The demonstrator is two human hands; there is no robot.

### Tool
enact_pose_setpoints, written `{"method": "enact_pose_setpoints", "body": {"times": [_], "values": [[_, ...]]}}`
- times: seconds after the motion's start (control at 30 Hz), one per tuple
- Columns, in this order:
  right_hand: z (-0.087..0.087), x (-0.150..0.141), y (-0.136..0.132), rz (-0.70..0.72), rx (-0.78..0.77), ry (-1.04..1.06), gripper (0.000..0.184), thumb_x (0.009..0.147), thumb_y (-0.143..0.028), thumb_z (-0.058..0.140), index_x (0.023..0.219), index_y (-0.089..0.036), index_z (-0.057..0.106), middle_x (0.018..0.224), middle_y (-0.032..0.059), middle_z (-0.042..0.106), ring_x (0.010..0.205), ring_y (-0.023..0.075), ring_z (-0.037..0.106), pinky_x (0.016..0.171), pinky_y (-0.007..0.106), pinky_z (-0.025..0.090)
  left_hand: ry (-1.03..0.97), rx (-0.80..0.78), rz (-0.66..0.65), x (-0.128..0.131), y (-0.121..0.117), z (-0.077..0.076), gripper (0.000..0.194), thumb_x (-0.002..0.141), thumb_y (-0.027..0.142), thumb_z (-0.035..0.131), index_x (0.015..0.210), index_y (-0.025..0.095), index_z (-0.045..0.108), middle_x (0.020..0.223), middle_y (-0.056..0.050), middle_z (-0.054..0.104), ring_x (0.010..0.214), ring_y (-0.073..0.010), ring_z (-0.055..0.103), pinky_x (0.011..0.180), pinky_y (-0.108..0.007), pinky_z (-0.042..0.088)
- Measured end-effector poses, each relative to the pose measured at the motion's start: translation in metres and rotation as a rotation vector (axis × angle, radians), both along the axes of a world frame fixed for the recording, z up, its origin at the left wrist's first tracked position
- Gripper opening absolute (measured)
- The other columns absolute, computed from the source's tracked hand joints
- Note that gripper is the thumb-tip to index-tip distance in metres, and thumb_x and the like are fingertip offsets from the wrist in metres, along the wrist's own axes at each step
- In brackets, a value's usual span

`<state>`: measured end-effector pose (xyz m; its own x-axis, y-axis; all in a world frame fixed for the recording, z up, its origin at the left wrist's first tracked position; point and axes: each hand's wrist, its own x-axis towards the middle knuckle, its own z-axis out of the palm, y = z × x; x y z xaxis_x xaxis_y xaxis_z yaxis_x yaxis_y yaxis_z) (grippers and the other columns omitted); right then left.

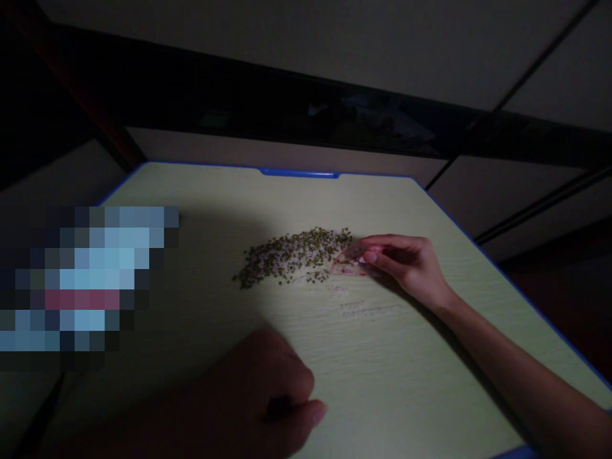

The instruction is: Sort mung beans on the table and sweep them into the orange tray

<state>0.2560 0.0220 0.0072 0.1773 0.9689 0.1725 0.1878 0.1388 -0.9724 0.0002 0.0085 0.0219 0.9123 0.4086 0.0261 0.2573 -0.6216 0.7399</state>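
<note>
A pile of small green beans mixed with pale grains [294, 255] lies spread on a light green table [406, 382] with a blue edge. My right hand [406, 261] rests to the right of the pile, its fingers pinched on a small clear plastic piece with pink markings [348, 262] whose edge touches the beans. My left hand [268, 398] lies in shadow near the front of the table, fingers curled in a loose fist with the thumb sticking out; nothing shows in it.
A thin trail of pale grains [368, 310] lies just in front of the pile. A blurred-out patch [90, 280] covers the table's left side. Dim tiled floor and a dark bar [306, 108] lie beyond the table.
</note>
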Motion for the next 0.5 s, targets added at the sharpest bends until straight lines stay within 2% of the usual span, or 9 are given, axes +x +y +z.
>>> {"method": "enact_pose_setpoints", "body": {"times": [0.3, 0.5], "values": [[0.0019, -0.0010, -0.0005, 0.031, 0.008, -0.033, 0.016, 0.066, -0.017, 0.074, 0.080, -0.021, 0.078, 0.069, 0.0025, 0.075, 0.055, 0.0127, 0.064, 0.051, 0.024, 0.053, -0.009, 0.020, 0.032, -0.0006, -0.0009, -0.0021, 0.041, 0.087, 0.024, 0.046, 0.051, 0.018, 0.028, 0.045, 0.006, 0.029, 0.045, -0.0086, 0.026, 0.052, -0.019, 0.033], [0.0014, -0.0023, -0.0011, 0.025, 0.015, -0.078, 0.017, 0.066, -0.017, 0.074, 0.082, -0.022, 0.078, 0.067, 0.0014, 0.075, 0.054, 0.0115, 0.063, 0.051, 0.023, 0.052, 0.009, 0.015, -0.006, 0.0006, 0.0012, -0.0030, 0.040, 0.086, 0.023, 0.047, 0.051, 0.017, 0.028, 0.046, 0.006, 0.031, 0.045, -0.0084, 0.026, 0.053, -0.019, 0.033]]}}
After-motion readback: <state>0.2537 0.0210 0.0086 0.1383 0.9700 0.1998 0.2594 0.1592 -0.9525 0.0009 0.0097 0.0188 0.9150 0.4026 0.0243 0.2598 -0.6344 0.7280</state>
